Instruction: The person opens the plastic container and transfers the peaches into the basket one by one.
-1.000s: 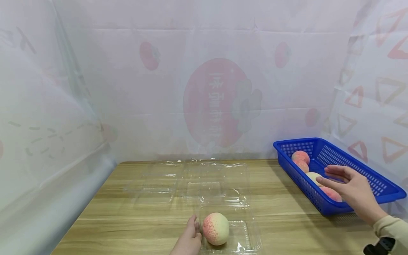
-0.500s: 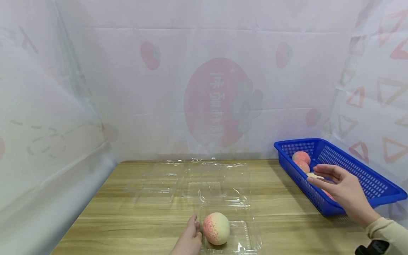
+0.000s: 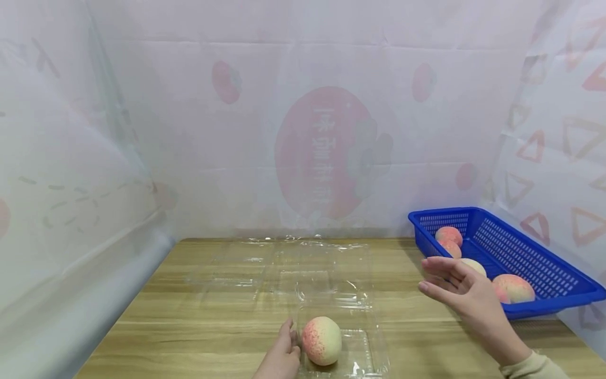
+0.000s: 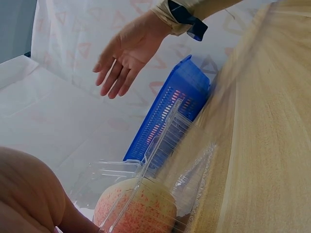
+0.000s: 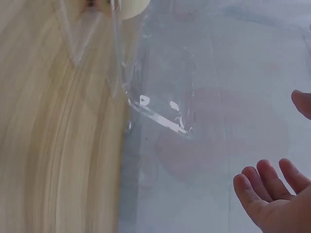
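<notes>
One peach (image 3: 322, 340), pale yellow with a speckled pink side, sits in the left part of an open clear plastic clamshell box (image 3: 363, 350) at the table's front. My left hand (image 3: 280, 353) holds the box's left rim beside the peach; in the left wrist view, part of that hand (image 4: 34, 194) reaches the rim and the fingertips are hidden. My right hand (image 3: 466, 302) hangs over the table left of the blue basket (image 3: 558, 303), fingers loosely bent and holding nothing. In the right wrist view its fingers (image 5: 265, 182) are apart from the thumb, with nothing between them.
Several more peaches (image 3: 513, 288) lie in the basket, mostly along its near left side. Other clear plastic boxes (image 3: 232, 268) stand open behind the front one on the wooden table (image 3: 189, 337). A printed white cloth (image 3: 189, 131) encloses the back and sides.
My right hand has moved left from over the basket to above the table beside it, uncovering peaches at the basket's near end. The left hand, front box and its peach have stayed in place.
</notes>
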`<state>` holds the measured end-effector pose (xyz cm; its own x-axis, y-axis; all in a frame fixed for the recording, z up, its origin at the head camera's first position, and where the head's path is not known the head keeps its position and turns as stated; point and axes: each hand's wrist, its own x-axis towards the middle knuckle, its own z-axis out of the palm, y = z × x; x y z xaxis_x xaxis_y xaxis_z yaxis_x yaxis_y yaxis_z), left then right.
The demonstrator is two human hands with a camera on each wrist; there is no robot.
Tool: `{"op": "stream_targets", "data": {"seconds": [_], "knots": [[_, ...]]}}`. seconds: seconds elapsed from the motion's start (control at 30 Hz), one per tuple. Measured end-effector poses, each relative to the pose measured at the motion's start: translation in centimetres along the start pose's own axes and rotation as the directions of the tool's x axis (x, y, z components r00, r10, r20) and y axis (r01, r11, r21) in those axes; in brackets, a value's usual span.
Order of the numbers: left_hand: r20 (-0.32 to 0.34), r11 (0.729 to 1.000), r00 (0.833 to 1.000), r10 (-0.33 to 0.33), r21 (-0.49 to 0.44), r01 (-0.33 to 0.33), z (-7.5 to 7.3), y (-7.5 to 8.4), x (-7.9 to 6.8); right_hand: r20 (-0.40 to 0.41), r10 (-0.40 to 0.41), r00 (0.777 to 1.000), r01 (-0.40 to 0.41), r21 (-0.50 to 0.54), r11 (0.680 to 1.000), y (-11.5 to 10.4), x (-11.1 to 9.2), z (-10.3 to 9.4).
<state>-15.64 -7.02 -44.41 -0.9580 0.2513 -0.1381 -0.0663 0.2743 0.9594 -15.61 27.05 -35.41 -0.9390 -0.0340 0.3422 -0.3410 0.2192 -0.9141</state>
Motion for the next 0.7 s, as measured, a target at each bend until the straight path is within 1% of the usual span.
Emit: {"op": "stream_targets", "data": {"seconds": [0.2,0.33,0.5,0.63,0.7], "knots": [[-0.001,1.0,1.0,-0.02,-0.009,0.02,-0.1,-0.1,-0.1,0.02,0.025,0.999,-0.025,0.004,1.0,-0.1,-0.8,3.1],[-0.006,1.0,1.0,-0.017,-0.005,0.017,0.0,0.0,-0.2,0.051,0.005,0.999,-0.006,0.026,1.0,0.2,-1.6,4.7],[0.0,1.0,1.0,-0.009,-0.014,0.009,0.0,0.2,-0.3,0.09,-0.024,0.996,0.02,0.044,0.999,0.6,-2.2,6.0],[0.002,1.0,1.0,0.0,-0.012,0.0,0.0,0.0,-0.4,0.131,0.004,0.991,-0.013,0.073,0.997,0.8,-2.3,7.4],[-0.001,1.0,1.0,0.006,-0.01,-0.006,0.0,0.0,-0.4,0.153,0.046,0.987,-0.058,0.074,0.996,0.8,-2.4,8.2]]}}
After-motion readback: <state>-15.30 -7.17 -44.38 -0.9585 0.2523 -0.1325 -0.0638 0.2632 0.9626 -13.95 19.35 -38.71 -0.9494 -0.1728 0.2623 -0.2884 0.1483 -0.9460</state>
